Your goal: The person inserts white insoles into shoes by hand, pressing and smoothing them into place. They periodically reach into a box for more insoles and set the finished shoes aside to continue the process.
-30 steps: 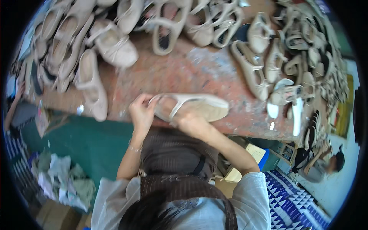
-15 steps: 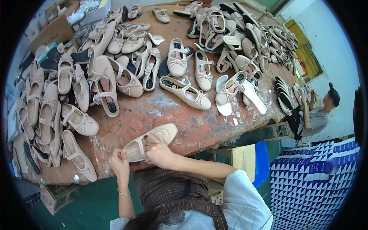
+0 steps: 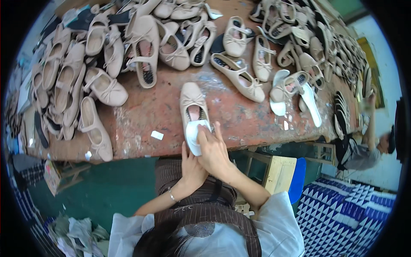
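Both hands meet at the near end of one beige shoe [image 3: 193,107] that lies on the table [image 3: 145,113]. The right hand [image 3: 212,150] presses a white insole [image 3: 195,136] down at the heel, its fingers closed over the top of the sheet, while the left hand [image 3: 191,166] cups from below and behind, its grip hidden under the right hand, so how tightly it closes I cannot tell (only its thumb edge shows).

By the look of it, the step in hand is seating the insole into the shoe's heel: the white piece sits half in the opening, its rear part curling out over the back edge. The next move seems to call for sliding it forward and flat toward the toe, with steady pressure from the right fingers and the shoe kept from skidding on the worn red surface.

The shoe's long axis runs away from the grip, nearly straight up the view, toe with a small bow pointing away from the person, heel at the hands and table edge.

Beyond and to both sides of the grip lie piles of similar beige shoes [image 3: 141,47], and a small white scrap [image 3: 157,135] rests just left of the hands.
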Demonstrator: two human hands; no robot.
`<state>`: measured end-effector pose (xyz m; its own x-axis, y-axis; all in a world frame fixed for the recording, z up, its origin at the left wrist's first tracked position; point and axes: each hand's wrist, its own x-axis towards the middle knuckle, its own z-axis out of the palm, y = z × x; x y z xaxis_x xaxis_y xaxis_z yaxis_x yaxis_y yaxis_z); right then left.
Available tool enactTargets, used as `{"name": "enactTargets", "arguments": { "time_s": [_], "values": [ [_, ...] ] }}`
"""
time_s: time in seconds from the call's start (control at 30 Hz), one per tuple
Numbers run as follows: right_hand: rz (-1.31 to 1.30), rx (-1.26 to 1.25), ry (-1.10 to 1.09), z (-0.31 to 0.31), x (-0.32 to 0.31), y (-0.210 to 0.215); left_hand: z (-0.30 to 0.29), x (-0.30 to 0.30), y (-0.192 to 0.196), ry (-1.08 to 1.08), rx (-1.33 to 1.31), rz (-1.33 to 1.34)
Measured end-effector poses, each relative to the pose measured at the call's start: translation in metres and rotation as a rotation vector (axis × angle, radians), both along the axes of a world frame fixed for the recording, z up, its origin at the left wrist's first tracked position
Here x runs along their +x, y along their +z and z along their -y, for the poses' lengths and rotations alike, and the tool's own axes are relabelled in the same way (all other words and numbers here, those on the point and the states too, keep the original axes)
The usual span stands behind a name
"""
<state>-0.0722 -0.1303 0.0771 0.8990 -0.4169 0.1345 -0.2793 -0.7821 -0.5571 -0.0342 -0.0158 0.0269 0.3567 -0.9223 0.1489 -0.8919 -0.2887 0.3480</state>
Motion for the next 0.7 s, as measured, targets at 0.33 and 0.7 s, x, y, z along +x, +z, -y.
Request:
{"name": "enactTargets", "arguments": {
  "time_s": [0.33, 0.7],
  "values": [
    [-0.125, -0.183, 0.012, 0.031, 0.07, -0.042, 0.005, 0.004, -0.032, 0.052, 0.04, -0.116],
    [0.011, -0.326, -0.097, 0.014, 0.055, -0.053, 0.002, 0.003, -0.036, 0.015, 0.072, -0.095]
  ]
}}
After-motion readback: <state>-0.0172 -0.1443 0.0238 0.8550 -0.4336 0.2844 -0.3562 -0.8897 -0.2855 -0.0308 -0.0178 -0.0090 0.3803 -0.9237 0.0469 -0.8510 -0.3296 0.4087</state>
